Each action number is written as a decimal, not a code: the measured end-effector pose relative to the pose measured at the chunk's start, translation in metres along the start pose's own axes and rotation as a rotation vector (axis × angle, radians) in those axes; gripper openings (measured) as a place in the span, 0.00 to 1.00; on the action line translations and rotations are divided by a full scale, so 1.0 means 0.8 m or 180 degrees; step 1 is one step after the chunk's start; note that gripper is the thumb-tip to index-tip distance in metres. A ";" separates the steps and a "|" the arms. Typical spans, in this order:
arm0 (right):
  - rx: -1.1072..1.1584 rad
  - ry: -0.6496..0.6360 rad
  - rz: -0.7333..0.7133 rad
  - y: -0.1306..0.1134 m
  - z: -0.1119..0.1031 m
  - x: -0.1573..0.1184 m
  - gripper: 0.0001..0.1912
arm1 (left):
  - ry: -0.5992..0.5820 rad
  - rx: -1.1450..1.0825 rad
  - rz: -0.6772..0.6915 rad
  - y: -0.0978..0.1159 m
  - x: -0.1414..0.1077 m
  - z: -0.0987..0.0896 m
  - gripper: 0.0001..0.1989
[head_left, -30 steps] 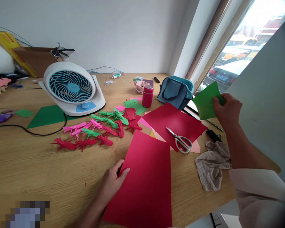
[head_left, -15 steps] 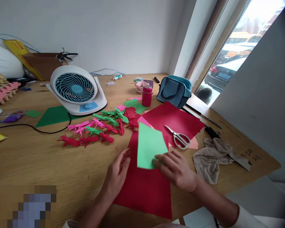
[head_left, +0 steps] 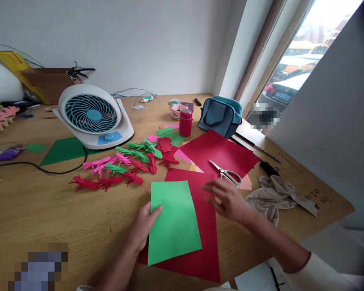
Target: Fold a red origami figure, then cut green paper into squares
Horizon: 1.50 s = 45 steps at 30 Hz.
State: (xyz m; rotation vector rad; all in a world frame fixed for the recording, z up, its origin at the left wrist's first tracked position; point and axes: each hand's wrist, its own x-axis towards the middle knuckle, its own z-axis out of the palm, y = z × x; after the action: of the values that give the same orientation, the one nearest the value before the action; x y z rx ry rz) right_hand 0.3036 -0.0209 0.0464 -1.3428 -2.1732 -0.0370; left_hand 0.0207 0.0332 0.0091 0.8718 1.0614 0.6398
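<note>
A light green sheet of paper [head_left: 175,226] is pinched at its left edge by my left hand [head_left: 144,226], thumb on top. Beneath it lies a large red sheet of paper [head_left: 208,250] on the wooden table. My right hand [head_left: 227,200] hovers off the green sheet's right side, blurred by motion, its fingers bent; I cannot tell whether they hold anything. Just beyond that hand are white-handled scissors [head_left: 230,176], resting on another red sheet [head_left: 214,149] and partly covered by the hand.
Cut red, pink and green paper figures [head_left: 118,169] lie to the left. Behind them stand a white fan [head_left: 92,117] with a black cord, a red flask [head_left: 185,123] and a blue bag [head_left: 220,115]. A crumpled cloth [head_left: 268,196] lies at the right.
The green sheet has moved down and left, from my right hand into my left hand's grip. My right hand has let go of it and drawn back near the scissors.
</note>
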 end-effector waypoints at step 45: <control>-0.2065 0.0657 0.2130 0.120 -0.063 -0.004 0.17 | -0.0075 0.0419 0.0071 -0.001 0.001 -0.008 0.34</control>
State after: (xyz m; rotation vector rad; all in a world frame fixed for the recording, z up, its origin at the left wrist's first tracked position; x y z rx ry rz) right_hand 0.4069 0.0075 0.0610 -2.2488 -1.4884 -0.6296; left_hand 0.0147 0.0352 0.0067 1.0043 1.0827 0.5818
